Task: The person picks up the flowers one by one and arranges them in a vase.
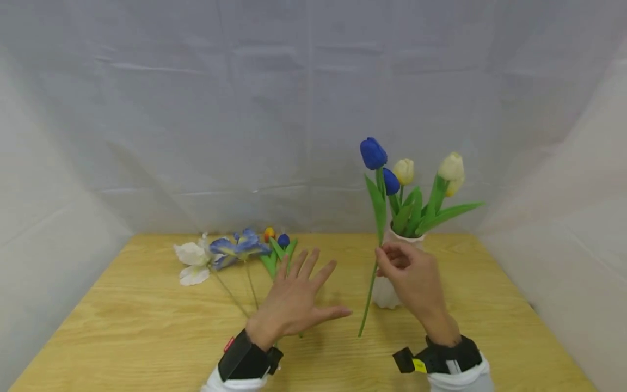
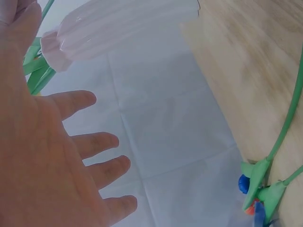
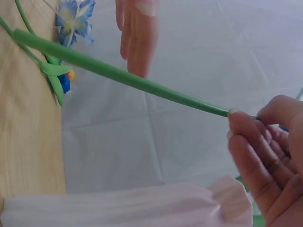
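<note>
My right hand (image 1: pixel 411 277) pinches the green stem (image 3: pixel 123 75) of a blue tulip (image 1: pixel 374 153) between thumb and fingertips. The tulip stands nearly upright, its bloom at the top and the stem's lower end hanging over the table. Just right of it is a white vase (image 1: pixel 387 294), partly hidden by the right hand. Another blue tulip (image 1: pixel 391 182) and several pale yellow-white tulips (image 1: pixel 404 172) rise from the vase. With fingers spread and holding nothing, my left hand (image 1: pixel 294 299) hovers over the stems of the flowers on the table.
On the left of the wooden table (image 1: pixel 122 326) lie a white flower (image 1: pixel 193 264) and a blue-violet iris (image 1: pixel 240 246). Beside them lie a red-yellow tulip (image 1: pixel 269 234) and a small blue tulip (image 1: pixel 283 240). A pale sheet (image 1: pixel 196 109) hangs behind the table.
</note>
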Demonstrator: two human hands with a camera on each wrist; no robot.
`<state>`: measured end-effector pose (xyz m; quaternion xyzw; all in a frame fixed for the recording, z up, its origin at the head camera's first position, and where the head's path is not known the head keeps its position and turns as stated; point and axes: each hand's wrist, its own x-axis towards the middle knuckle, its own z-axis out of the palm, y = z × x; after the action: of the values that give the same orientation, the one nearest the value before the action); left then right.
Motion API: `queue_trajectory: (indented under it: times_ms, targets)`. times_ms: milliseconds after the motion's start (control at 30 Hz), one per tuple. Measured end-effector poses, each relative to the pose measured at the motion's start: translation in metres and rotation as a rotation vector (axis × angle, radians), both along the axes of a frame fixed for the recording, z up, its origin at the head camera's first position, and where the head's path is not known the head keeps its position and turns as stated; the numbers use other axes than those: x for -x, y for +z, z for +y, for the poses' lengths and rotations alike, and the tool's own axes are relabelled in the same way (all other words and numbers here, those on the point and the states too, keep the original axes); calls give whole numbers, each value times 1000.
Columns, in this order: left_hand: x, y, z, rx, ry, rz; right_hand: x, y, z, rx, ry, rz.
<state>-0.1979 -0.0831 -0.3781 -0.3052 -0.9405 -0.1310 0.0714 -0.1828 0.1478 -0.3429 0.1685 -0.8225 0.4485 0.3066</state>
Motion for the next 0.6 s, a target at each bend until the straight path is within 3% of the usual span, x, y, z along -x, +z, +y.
queue_trajectory:
  times_ms: [200,300,467,600]
  targets:
    - [5,14,1,-9,2,96,-5,19,24,16,-104,98]
    - [6,19,1,-17,13,100,-6,26,35,10,-137,130]
    - [6,16,2,2,14,61,-5,29,43,-17,-145,156]
    - [8,17,5,37,12,112,-5,39,48,8,-185,171]
